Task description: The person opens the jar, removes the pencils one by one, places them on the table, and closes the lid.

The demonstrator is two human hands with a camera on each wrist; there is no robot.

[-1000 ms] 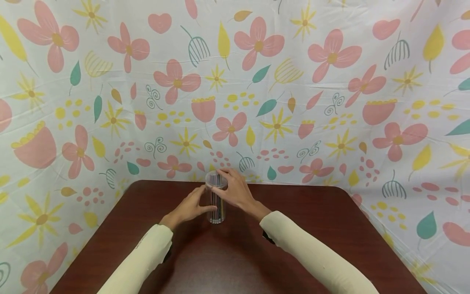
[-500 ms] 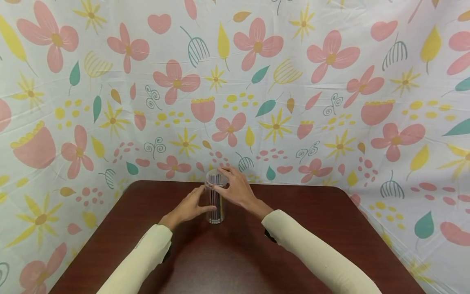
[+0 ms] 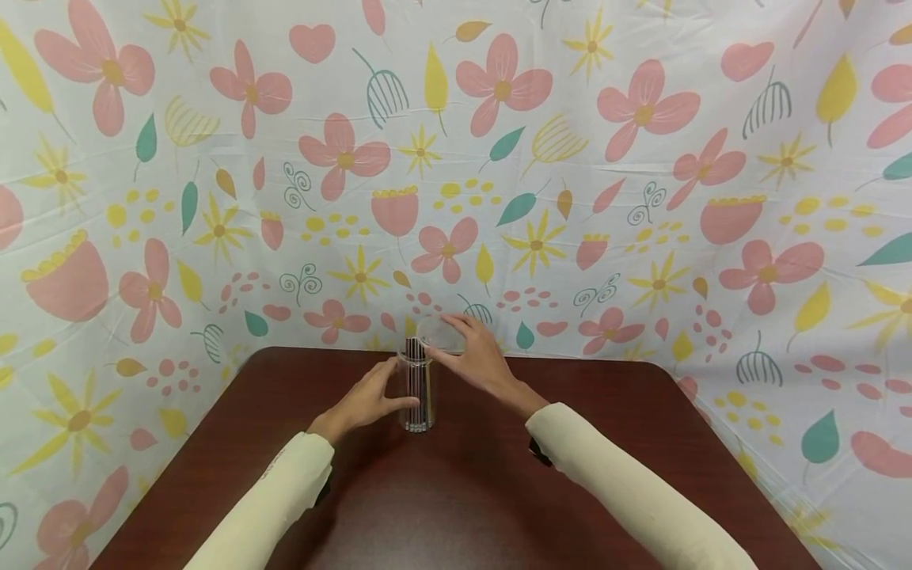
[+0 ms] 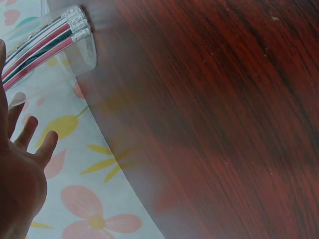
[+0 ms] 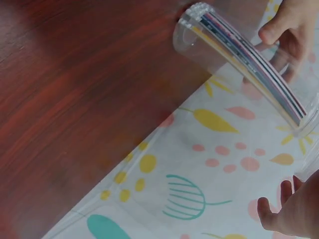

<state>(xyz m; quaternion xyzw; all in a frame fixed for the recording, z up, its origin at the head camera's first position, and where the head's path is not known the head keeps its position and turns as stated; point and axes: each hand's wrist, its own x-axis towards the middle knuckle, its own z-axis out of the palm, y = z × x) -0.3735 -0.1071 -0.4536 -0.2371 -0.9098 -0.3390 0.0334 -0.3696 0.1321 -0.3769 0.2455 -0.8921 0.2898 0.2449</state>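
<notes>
A clear plastic cylinder (image 3: pixel 420 408) stands upright near the table's far edge. Slim pencils (image 5: pixel 254 69) in dark, white, red and yellow stand bunched inside it, their tops showing above its rim in the head view. My left hand (image 3: pixel 359 402) holds the cylinder from the left, thumb in front and fingers behind. To the upper right of the rim, my right hand (image 3: pixel 480 358) pinches a clear round lid (image 3: pixel 440 336) by its edge, tilted. The left wrist view shows the cylinder's base (image 4: pixel 84 45) beyond my left hand, whose outer fingers are spread.
The dark red-brown wooden table (image 3: pixel 413 507) reaches back to a white cloth (image 3: pixel 456 182) printed with pink, yellow and green flowers and leaves. This cloth hangs close behind the cylinder and along both sides.
My right hand has lifted the lid off the cylinder and moved it up and to the right, uncovering the pencil tops. My left hand has stayed on the cylinder.
</notes>
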